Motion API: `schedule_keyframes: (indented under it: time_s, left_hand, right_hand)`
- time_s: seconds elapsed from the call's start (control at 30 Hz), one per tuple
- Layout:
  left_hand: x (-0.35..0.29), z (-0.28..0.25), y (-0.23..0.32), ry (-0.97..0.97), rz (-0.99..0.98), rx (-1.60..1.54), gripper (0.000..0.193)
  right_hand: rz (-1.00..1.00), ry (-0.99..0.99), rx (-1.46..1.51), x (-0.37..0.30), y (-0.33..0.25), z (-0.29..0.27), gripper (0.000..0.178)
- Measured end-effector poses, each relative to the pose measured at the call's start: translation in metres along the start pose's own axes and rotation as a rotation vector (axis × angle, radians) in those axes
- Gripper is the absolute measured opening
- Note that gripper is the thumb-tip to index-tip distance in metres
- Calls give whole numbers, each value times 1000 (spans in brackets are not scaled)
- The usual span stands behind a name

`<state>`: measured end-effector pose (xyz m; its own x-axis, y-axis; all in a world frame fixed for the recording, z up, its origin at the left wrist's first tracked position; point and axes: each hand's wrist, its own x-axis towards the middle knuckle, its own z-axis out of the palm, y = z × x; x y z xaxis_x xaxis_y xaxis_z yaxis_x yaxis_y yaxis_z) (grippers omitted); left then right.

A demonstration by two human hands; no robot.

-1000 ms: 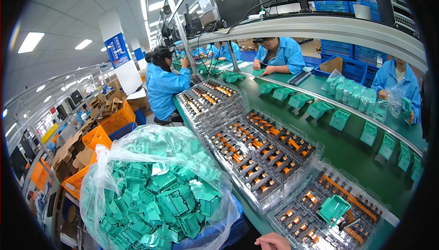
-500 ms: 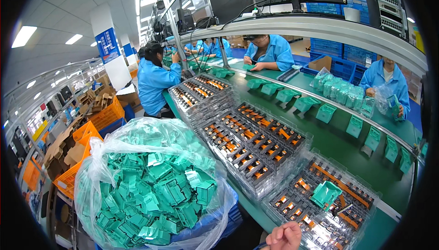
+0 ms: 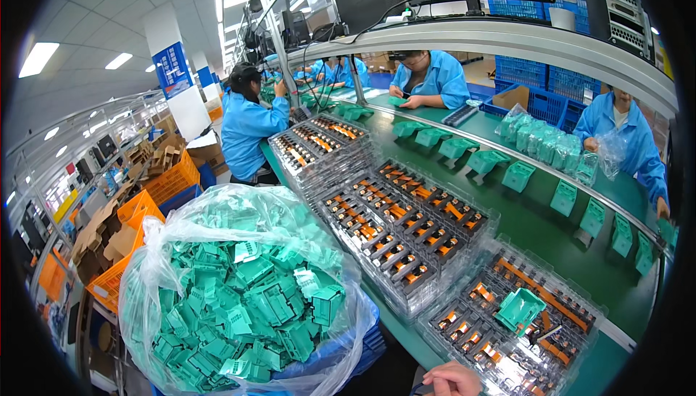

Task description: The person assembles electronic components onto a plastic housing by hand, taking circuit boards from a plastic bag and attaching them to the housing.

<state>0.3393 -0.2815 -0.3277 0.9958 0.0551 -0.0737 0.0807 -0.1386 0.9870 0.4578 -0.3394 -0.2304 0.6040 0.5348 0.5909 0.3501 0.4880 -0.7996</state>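
At the lower edge, my right hand is partly cut off by the picture's rim. Its fingers are bent and closed; whatever they hold, if anything, is hidden. My left hand is out of view. Just beyond the right hand lies a clear plastic tray of orange and black parts. A green plastic housing rests tilted on top of that tray, apart from the hand. Beside it lies a small dark tool-like piece with a pale tip. Left of the hand, a clear bag bulges with loose green housings.
Stacked clear trays continue along the bench's near side. Green housings stand spaced out on the green conveyor. Co-workers in blue sit at the far side and far left. A metal frame spans overhead; orange crates stand at left.
My right hand has sunk lower, with less of it showing. The co-worker at far right has moved a hand down toward the conveyor with a green piece. The view has shifted slightly.
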Motion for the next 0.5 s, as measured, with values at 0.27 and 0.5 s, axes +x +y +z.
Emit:
schedule_keyframes:
  time_s: [0.27, 0.5]
  left_hand:
    - [3, 8, -7, 123, 56, 76, 46]
    - [-2, 9, -1, 68, 56, 80, 47]
  right_hand:
    - [-124, -113, -134, 6, 5, -2, 14]
    - [-109, -128, -159, 1, 3, -2, 14]
